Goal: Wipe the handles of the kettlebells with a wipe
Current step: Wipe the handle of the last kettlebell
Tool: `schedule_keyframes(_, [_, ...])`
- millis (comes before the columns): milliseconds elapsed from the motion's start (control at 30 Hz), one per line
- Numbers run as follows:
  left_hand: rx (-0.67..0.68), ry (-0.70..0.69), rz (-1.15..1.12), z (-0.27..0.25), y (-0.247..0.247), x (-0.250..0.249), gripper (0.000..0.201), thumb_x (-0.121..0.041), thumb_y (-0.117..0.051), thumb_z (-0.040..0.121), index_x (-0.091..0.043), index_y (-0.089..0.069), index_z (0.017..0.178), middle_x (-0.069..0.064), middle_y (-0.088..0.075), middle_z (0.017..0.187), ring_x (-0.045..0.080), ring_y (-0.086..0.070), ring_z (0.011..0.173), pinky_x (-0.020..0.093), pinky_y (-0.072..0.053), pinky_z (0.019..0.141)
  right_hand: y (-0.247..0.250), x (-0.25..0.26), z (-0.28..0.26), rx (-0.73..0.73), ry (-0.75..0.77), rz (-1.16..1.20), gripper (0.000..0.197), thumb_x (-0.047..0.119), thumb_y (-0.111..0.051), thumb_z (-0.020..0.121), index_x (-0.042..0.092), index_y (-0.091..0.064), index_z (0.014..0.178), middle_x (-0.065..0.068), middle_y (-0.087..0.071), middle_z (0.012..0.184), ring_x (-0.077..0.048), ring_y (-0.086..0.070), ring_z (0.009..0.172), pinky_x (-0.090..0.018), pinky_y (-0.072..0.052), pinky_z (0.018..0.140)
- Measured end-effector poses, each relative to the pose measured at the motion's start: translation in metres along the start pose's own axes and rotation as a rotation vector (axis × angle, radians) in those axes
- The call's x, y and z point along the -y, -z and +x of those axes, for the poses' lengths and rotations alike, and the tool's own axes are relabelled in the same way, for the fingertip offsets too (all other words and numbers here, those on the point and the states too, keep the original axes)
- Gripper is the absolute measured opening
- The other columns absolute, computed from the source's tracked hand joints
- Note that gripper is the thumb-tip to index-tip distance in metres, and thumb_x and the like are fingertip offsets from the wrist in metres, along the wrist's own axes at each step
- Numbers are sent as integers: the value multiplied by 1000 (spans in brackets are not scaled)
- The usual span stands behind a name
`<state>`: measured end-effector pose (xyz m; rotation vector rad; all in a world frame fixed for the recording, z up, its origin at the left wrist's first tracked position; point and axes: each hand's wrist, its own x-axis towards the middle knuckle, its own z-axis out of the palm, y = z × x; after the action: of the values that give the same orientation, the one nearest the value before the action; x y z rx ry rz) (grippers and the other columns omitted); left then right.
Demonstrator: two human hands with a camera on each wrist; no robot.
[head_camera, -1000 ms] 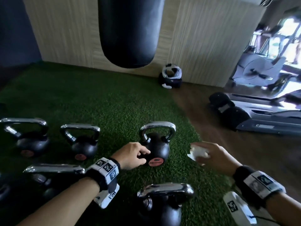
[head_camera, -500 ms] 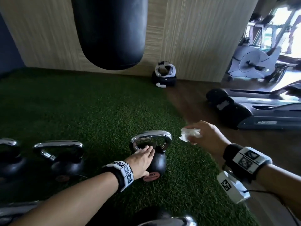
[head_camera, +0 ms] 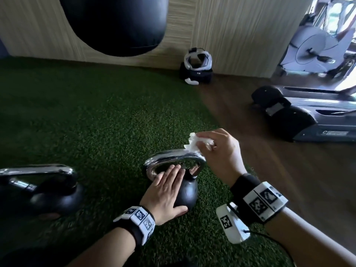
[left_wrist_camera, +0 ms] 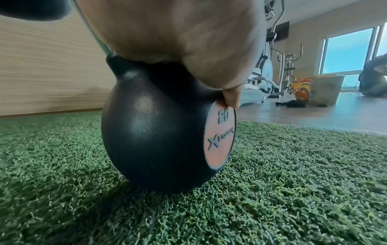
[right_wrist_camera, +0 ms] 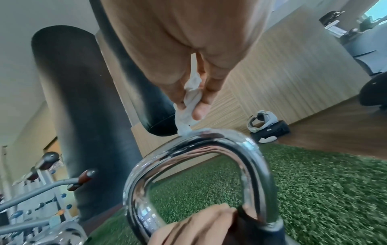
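Observation:
A black kettlebell (head_camera: 187, 191) with a chrome handle (head_camera: 173, 158) stands on green turf, its red label reading 20 (left_wrist_camera: 220, 136). My left hand (head_camera: 166, 189) lies flat on top of its body, fingers straight, thumb down by the label. My right hand (head_camera: 215, 149) pinches a crumpled white wipe (head_camera: 192, 142) between thumb and fingers. The wipe (right_wrist_camera: 186, 114) touches the top right of the handle (right_wrist_camera: 209, 149). A second kettlebell (head_camera: 38, 189) with a chrome handle stands to the left.
A black punching bag (head_camera: 115, 24) hangs over the turf ahead. A white and black headgear on a black case (head_camera: 196, 68) sits by the wall. Treadmills (head_camera: 308, 114) and an exercise bike (head_camera: 316, 51) stand on the wood floor to the right. A dumbbell rack (right_wrist_camera: 31, 190) is at the left.
My left hand slid from the kettlebell's side up onto its top. My right hand brought the wipe left and down until it met the handle. The view moved closer.

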<state>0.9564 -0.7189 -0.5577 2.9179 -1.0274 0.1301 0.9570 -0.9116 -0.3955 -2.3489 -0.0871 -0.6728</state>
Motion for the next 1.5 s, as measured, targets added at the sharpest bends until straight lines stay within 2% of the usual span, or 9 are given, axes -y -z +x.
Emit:
schedule_keyframes(133, [-12,16,-15,0,-1,-1,115,-84,-41,81,-7,-15,162,15,-20,171,28,-22,158,47,-22,124,-22,19,-5,74,164,-11,26,11,-72,88,13,-80,113,-3,-68,102,-14,-65,82,-5,-47,75])
schedule_keyframes(267, [-19,16,-11,1,-2,-3,113,-84,-46,78,-3,-29,155,16,-37,163,30,-38,151,47,-28,123,-35,23,-18,194,326,-118,30,11,-52,93,4,-76,111,-8,-62,100,-29,-62,85,-39,-56,78])
schedule_keyframes(467, [-43,20,35,-1,-1,-5,116,-82,-42,85,-11,5,165,11,3,174,25,0,161,41,9,128,-22,4,-22,114,263,-150,25,-8,-64,90,7,-78,104,-3,-58,88,-20,-57,69,-35,-55,62])
schedule_keyframes(667, [-23,42,28,-1,-3,-5,117,-84,-45,83,-10,-2,164,12,-8,173,26,-12,160,44,-10,128,-31,7,-32,75,297,-113,27,-9,-64,90,7,-76,108,-3,-59,87,-20,-60,69,-38,-58,61])
schedule_keyframes(800, [-38,32,32,-2,-2,-4,116,-83,-40,87,-11,6,165,10,8,174,24,5,161,44,0,128,-22,-20,-38,-86,151,-77,25,-7,-70,88,10,-82,102,-2,-67,82,-13,-60,60,-24,-52,55])
schedule_keyframes(1067, [-3,48,30,-2,3,-7,116,-82,-42,86,-9,1,165,12,0,174,26,-3,161,44,-1,127,-25,-58,-47,-79,-171,26,17,10,-76,90,15,-82,105,5,-71,80,0,-59,63,-5,-41,57])
schedule_keyframes(1167, [11,65,25,-1,4,-9,119,-82,-49,82,-7,-8,165,14,-12,173,28,-13,160,45,-8,127,-34,-68,-52,40,-344,81,14,17,-71,93,24,-84,91,9,-72,72,-6,-65,64,-14,-49,61])
schedule_keyframes(1333, [21,68,12,0,9,-12,117,-79,-47,87,-10,9,164,11,9,173,26,10,161,44,7,128,-48,-81,-65,201,-488,237,17,26,-70,94,24,-77,79,5,-77,75,-24,-76,82,-46,-62,77])
schedule_keyframes(1500, [31,80,4,-1,12,-13,117,-78,-49,87,-12,9,164,11,9,173,26,11,160,44,7,128,-61,-83,-72,220,-534,374,20,20,-67,97,19,-78,80,3,-79,81,-11,-78,80,-52,-64,80])
